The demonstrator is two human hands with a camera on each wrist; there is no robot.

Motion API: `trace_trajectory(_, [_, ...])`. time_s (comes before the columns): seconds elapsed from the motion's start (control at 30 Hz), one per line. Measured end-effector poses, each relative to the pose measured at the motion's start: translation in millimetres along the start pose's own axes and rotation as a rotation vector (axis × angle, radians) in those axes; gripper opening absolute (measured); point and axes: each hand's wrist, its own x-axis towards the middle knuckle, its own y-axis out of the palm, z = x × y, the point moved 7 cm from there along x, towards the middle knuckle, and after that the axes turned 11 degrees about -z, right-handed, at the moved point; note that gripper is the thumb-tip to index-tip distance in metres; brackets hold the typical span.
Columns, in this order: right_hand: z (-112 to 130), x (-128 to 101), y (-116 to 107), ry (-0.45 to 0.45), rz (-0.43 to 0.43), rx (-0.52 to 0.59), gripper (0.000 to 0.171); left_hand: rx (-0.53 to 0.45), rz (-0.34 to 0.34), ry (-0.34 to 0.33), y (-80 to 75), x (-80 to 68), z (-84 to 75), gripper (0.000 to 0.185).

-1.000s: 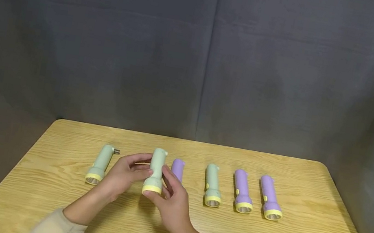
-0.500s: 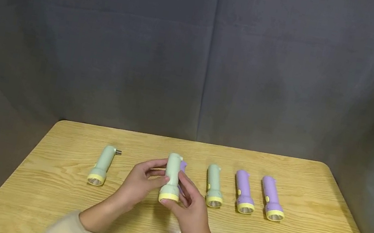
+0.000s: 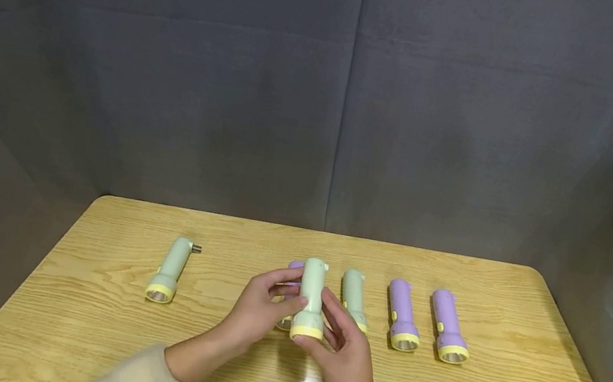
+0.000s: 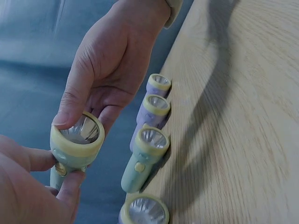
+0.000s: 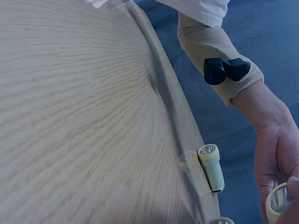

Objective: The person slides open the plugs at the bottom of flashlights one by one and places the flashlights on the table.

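Now, my count:
Green torches: three; I hold one (image 3: pixel 310 300) above the table (image 3: pixel 96 318), middle of the row.
Purple torches: three.
Left hand (image 3: pixel 256 311): pinching it.
Right hand (image 3: pixel 349 353): holding it.

both hands are sliding rightward across the frame, carrying the held green flashlight (image 3: pixel 310 300) along. a second ago it hung left of the purple flashlight (image 3: pixel 293 268) in the row; now it sits right of it, covering most of that one and crowding the next green flashlight (image 3: pixel 352 297). left hand (image 3: pixel 257 310) and right hand (image 3: pixel 346 360) keep their grip.
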Motion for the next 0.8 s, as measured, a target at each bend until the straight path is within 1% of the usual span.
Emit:
trace_trajectory(0.2, [1.6,0.4,-12.9,-0.026,-0.021,-0.006,0.078,0.002,0.015,0.007,13.8,4.4,-1.6,0.048])
trace_trajectory(0.33, [2.8,0.3,-16.3,-0.042,-0.022,0.009,0.078,-0.001,0.014,0.014,18.6,5.7,-1.7,0.047])
trace_trajectory(0.53, [5.9,-0.1,-17.8,-0.050,-0.028,0.023,0.076,-0.011,0.010,0.004,20.6,7.1,-0.9,0.048])
trace_trajectory(0.7, [4.5,2.1,-16.3,-0.031,-0.006,0.031,0.079,-0.011,0.000,-0.012,20.2,9.2,0.5,0.048])
trace_trajectory(0.8, [3.2,2.9,-15.2,-0.011,0.014,0.054,0.079,-0.016,-0.006,-0.024,19.5,10.1,2.0,0.047])
